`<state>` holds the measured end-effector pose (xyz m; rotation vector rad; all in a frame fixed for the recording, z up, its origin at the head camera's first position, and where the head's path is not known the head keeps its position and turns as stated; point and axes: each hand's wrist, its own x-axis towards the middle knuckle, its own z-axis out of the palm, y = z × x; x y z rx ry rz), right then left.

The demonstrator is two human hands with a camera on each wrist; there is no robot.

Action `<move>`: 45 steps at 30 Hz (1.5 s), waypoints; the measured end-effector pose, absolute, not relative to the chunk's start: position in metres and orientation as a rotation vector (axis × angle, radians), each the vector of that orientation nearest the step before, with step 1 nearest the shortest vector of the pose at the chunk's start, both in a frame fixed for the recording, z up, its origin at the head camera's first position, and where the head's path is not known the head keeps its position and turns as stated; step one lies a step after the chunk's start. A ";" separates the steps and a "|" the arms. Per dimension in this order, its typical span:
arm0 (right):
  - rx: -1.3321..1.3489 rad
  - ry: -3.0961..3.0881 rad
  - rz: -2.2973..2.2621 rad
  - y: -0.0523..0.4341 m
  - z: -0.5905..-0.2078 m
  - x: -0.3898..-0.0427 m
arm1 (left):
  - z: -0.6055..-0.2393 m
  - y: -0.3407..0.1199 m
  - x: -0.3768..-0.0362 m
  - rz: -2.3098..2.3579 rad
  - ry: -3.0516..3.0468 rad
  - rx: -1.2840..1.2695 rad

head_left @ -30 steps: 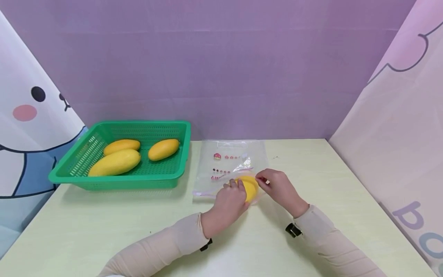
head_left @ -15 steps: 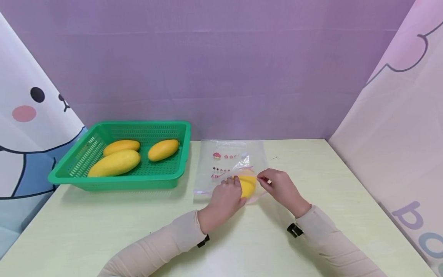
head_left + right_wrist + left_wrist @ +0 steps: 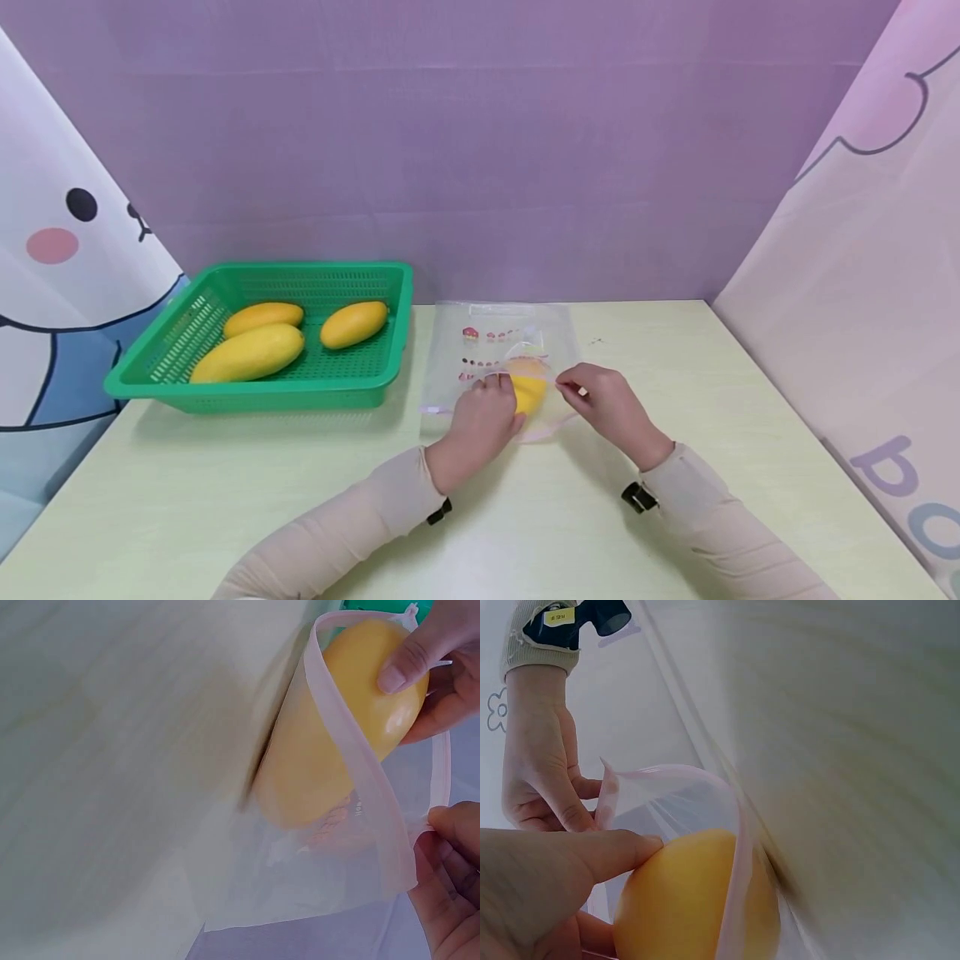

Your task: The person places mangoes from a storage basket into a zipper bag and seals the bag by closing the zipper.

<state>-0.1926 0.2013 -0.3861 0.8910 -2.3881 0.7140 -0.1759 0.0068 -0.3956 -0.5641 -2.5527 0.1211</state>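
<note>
A clear zip bag (image 3: 447, 354) with a pink edge and small red prints lies flat on the table, its mouth toward me. My left hand (image 3: 480, 421) grips a yellow mango (image 3: 529, 395) that is partly inside the bag mouth. In the right wrist view, the left thumb lies on the near end of the mango (image 3: 367, 682), while its far end shows through the plastic. With thumb and forefinger, my right hand (image 3: 609, 410) pinches the bag's edge at the right corner. The left wrist view has the pink rim (image 3: 739, 892) crossing over the mango.
At the left stands a green plastic basket (image 3: 247, 387) holding a large yellow mango (image 3: 251, 353) and two smaller ones, one at the back (image 3: 262, 317) and one at the right (image 3: 354, 325). A purple cloth (image 3: 480, 150) hangs behind the pale table (image 3: 675, 358).
My left hand has moved forward and slightly left, pushing the mango deeper into the bag. The upper edge of the bag mouth now lies across the left fingers. The right hand has barely moved.
</note>
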 end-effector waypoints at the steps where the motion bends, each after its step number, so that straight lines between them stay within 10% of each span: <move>1: 0.890 -2.389 0.712 0.201 -0.386 -0.192 | -0.396 0.007 -0.177 0.125 -2.554 -0.566; 45: 0.904 -2.332 0.713 0.199 -0.385 -0.194 | -0.394 0.005 -0.197 0.057 -2.788 -0.508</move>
